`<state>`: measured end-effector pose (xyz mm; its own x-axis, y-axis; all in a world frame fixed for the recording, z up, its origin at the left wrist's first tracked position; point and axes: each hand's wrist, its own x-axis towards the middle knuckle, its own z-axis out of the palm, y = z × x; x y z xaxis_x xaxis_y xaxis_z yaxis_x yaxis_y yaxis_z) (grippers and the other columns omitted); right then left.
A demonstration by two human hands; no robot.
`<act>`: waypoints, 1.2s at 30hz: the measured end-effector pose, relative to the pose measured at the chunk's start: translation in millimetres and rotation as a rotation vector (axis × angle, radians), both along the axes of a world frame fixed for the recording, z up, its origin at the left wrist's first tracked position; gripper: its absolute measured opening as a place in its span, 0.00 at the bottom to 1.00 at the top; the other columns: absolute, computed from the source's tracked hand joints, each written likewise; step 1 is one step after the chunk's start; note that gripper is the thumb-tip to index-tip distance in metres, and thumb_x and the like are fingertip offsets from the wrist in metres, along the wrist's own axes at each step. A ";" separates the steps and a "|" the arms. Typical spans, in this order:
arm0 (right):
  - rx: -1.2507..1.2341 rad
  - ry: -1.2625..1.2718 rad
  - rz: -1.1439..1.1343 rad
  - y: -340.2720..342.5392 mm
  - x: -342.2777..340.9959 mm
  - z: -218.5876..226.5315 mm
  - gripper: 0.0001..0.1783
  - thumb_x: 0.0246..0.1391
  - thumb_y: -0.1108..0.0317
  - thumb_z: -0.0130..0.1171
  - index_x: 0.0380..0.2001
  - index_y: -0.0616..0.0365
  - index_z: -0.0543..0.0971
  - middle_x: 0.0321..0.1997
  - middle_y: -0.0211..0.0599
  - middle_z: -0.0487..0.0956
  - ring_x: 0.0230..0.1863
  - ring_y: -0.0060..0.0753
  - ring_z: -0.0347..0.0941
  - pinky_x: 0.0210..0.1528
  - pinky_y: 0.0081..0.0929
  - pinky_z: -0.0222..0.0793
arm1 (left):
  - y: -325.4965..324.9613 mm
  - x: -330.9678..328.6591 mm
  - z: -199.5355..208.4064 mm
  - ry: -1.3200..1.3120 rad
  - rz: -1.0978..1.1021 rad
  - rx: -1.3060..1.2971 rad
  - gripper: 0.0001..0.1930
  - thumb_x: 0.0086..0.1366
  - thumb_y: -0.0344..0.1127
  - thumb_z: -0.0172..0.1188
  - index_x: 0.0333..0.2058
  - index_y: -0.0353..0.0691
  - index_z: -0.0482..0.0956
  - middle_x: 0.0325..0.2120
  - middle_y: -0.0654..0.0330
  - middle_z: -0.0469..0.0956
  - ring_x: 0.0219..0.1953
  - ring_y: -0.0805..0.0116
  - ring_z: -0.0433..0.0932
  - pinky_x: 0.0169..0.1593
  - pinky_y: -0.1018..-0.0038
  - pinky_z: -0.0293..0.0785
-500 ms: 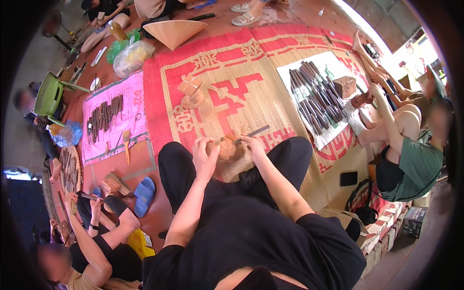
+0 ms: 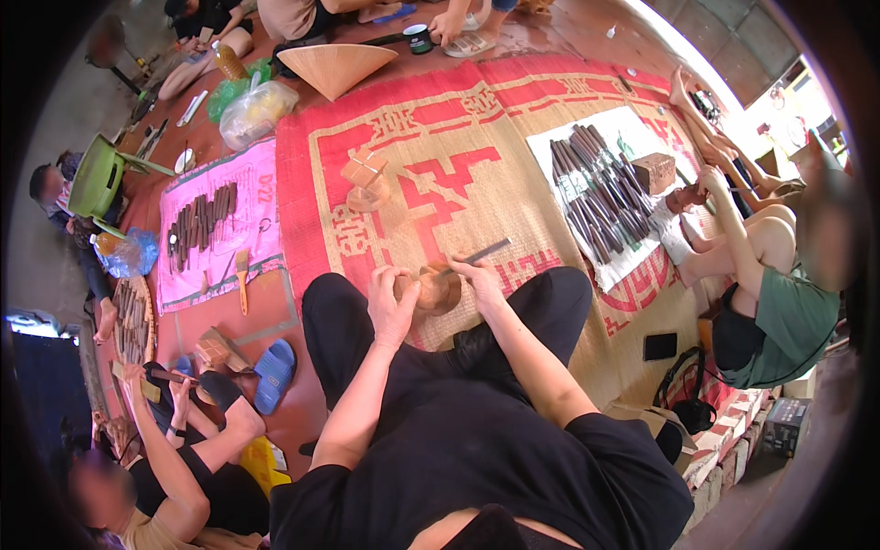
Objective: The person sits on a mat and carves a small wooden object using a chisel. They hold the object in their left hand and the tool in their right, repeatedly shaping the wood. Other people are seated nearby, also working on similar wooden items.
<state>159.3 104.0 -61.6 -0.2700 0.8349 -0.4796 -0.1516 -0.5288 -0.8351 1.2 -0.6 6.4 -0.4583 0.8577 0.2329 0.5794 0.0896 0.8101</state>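
Note:
My right hand [image 2: 479,284] is closed round a slim dark stick [image 2: 486,251], which slants up to the right past the fingers. My left hand [image 2: 392,301] is beside it, thumb and fingers curled together round something brown that I cannot make out. Between the two hands, in front of my lap, is a round brown wooden block [image 2: 444,295]; the stick's near end lies over it. Farther out on the mat sits another wooden block [image 2: 365,168] with a band round it, on a round wooden piece [image 2: 368,196].
Many dark sticks [image 2: 600,192] lie on white sheeting at right, others [image 2: 202,218] on a pink sheet [image 2: 247,174] at left with a brush [image 2: 242,280]. Blue sandals [image 2: 274,376], a phone [image 2: 659,346] and a conical hat [image 2: 337,66] lie around. Co-workers sit on both sides.
My hands have shifted slightly, and more of the round wooden block shows between them. At the far edge, another person's hand and a dark cup have come into view.

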 end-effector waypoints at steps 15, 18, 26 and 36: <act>0.076 0.107 0.047 -3.4 -12.1 7.4 0.23 0.44 0.68 0.68 0.44 0.69 0.77 0.40 0.37 0.80 0.49 0.27 0.71 0.54 0.26 0.60 | 1.8 4.5 0.2 0.021 -0.019 -0.001 0.14 0.52 0.38 0.62 0.38 0.41 0.75 0.42 0.57 0.70 0.47 0.56 0.70 0.50 0.65 0.68; -0.124 0.034 0.034 4.5 -5.4 -14.2 0.23 0.44 0.69 0.67 0.44 0.69 0.77 0.40 0.37 0.80 0.49 0.28 0.71 0.56 0.27 0.59 | 1.8 6.0 -1.0 0.056 -0.028 0.000 0.14 0.52 0.38 0.62 0.38 0.41 0.75 0.42 0.57 0.70 0.47 0.56 0.70 0.51 0.65 0.67; 0.033 0.083 0.154 4.7 -8.8 -5.1 0.22 0.42 0.67 0.67 0.43 0.63 0.79 0.43 0.37 0.79 0.52 0.31 0.70 0.57 0.26 0.56 | 1.2 3.7 -1.2 0.020 -0.031 0.000 0.15 0.52 0.38 0.62 0.38 0.41 0.75 0.42 0.56 0.70 0.47 0.55 0.70 0.51 0.64 0.67; -0.009 0.064 0.088 5.7 -9.2 -4.5 0.16 0.44 0.71 0.64 0.40 0.59 0.81 0.37 0.34 0.81 0.38 0.25 0.74 0.45 0.22 0.63 | -2.2 5.4 0.2 -0.013 -0.031 -0.004 0.14 0.52 0.37 0.62 0.38 0.40 0.75 0.42 0.56 0.70 0.47 0.56 0.70 0.51 0.65 0.67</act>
